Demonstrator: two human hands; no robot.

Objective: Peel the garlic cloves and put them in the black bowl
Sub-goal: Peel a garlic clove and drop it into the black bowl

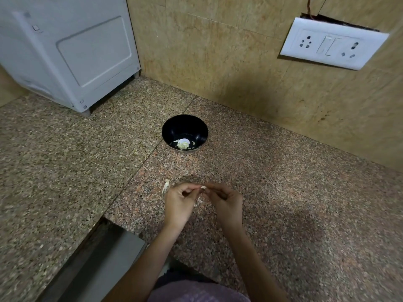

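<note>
In my head view both forearms come in from the 6 o'clock edge and meet a little below the middle of the picture, over the granite counter [294,192]. The left hand [178,203] has the wrist bent, the back of the hand turned to me and the fingers curled. Its thumb and first fingers pinch a small garlic clove [203,187]. The right hand [226,203] reaches in from the 3 o'clock side of the clove, also with curled fingers, and its fingertips pinch the same clove. The two hands meet at the clove, above the counter. I cannot tell how much skin is on the clove, it is too small.

The black bowl [185,125] stands on the counter at 12 o'clock from the hands, well apart from them. In its bottom lie some pale peeled cloves [182,144]. A scrap of garlic skin [166,185] lies on the counter at 10 o'clock of the left hand, just beside it. A second small scrap [199,200] shows between the two hands.

At 10 o'clock of the picture stands a white appliance [65,51] on the counter. At 2 o'clock a white socket plate [333,43] sits on the tiled wall [218,51].
</note>
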